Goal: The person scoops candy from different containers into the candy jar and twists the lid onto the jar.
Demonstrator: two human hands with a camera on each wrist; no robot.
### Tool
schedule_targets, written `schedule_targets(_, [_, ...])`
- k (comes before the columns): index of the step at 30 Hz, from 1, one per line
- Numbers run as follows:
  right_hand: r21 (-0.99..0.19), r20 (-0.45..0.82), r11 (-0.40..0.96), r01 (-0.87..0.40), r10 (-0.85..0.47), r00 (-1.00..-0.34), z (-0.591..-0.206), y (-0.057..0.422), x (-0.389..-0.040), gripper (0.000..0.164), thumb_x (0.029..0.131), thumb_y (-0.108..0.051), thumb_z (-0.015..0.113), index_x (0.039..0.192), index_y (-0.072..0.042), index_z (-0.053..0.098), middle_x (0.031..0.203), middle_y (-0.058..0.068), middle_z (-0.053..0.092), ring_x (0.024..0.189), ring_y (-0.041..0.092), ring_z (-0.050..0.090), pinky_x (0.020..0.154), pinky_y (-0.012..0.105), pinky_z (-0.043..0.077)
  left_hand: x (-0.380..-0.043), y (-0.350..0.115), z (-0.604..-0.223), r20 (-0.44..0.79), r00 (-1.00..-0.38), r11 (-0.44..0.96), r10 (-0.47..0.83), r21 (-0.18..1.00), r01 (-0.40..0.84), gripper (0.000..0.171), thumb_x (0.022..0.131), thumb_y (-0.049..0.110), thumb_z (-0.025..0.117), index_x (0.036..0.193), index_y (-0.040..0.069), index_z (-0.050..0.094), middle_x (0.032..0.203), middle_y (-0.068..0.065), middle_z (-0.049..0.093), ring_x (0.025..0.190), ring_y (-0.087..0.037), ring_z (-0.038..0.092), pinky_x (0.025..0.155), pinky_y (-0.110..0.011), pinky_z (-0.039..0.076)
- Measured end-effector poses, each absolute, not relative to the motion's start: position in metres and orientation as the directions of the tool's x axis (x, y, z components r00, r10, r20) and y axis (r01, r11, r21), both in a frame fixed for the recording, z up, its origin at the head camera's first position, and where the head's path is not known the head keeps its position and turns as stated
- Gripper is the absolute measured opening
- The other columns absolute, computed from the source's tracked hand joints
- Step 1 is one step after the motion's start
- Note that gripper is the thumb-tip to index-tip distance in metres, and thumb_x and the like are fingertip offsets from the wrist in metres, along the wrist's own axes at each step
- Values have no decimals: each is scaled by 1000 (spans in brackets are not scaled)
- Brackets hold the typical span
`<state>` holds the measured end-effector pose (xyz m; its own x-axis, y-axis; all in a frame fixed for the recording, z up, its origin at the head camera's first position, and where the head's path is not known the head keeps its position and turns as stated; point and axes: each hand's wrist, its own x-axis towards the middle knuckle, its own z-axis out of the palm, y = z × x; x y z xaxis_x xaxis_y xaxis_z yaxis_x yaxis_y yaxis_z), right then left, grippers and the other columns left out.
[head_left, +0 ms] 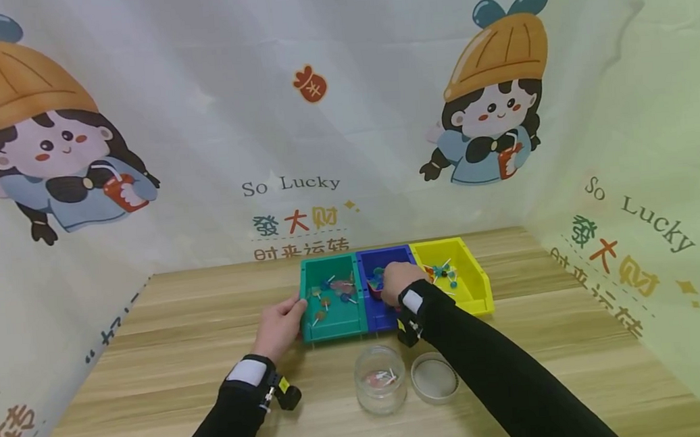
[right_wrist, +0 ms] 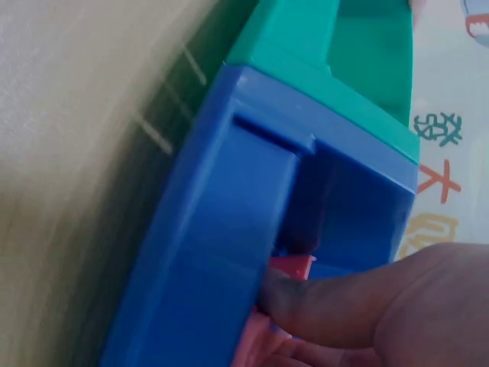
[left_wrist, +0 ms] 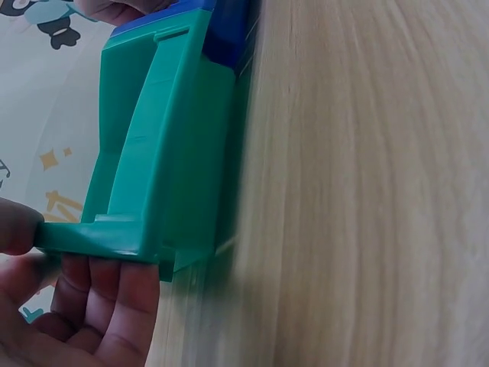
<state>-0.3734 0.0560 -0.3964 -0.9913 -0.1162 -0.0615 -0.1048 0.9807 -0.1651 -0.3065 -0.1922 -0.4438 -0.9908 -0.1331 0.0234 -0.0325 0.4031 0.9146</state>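
Note:
My left hand holds the left rim of the green bin, thumb on one side of the wall and fingers on the other. Lollipops lie scattered in that bin. My right hand reaches into the blue bin. Its thumb and fingers pinch a red plastic piece, whose full shape is hidden by the hand and the bin wall. Blue-green candies show beside the fingers. More lollipops lie in the yellow bin, partly behind the right hand.
A clear jar with some pink, white-stick lollipops inside stands in front of the bins. Its round lid lies beside it, close to the right forearm. The three bins stand joined side by side on the wooden table, before a printed curtain.

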Motion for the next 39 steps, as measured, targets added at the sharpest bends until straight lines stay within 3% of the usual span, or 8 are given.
schedule_targets(6, [-134, -21, 987, -83, -86, -996, -394, 55, -366, 20, 96, -22, 81, 105, -5, 82, 102, 11, 81, 80, 26, 69, 76, 45, 68, -307, -194, -442, 13, -993, 403, -118, 914, -36, 50, 114, 28, 56, 159, 4, 55, 156, -26, 60, 102, -25, 70, 74, -33, 63])
schedule_targets(15, [-67, 84, 994, -86, -80, -993, -400, 55, -372, 18, 99, -22, 78, 102, -4, 82, 97, 11, 82, 78, 27, 75, 70, 46, 69, -310, -193, -441, 11, -993, 384, -113, 923, -34, 50, 114, 26, 57, 158, 3, 55, 153, -27, 63, 94, -19, 70, 72, -31, 63])
schedule_targets(22, [-92, -50, 992, -87, -91, -995, -397, 55, -375, 33, 97, -30, 81, 117, -5, 80, 107, 11, 81, 84, 29, 71, 79, 44, 68, -310, -191, -441, 13, -993, 388, -115, 921, -33, 48, 114, 26, 57, 157, 4, 57, 152, -26, 64, 93, -19, 69, 71, -29, 62])
schedule_targets(34, [-148, 73, 982, -122, -112, -991, -395, 62, -356, 20, 98, -23, 79, 98, -2, 81, 96, 13, 81, 78, 28, 72, 71, 46, 68, -308, -191, -442, 17, -995, 418, -97, 908, -26, 49, 115, 28, 56, 158, 4, 56, 154, -26, 63, 96, -21, 71, 73, -31, 64])
schedule_targets(39, [-130, 122, 983, -133, -117, -986, -391, 61, -352, 22, 101, -24, 77, 101, -2, 81, 97, 14, 82, 81, 31, 76, 73, 48, 69, -308, -193, -443, 19, -995, 418, -98, 908, -24, 50, 115, 28, 56, 158, 3, 55, 153, -26, 63, 98, -23, 72, 75, -35, 66])
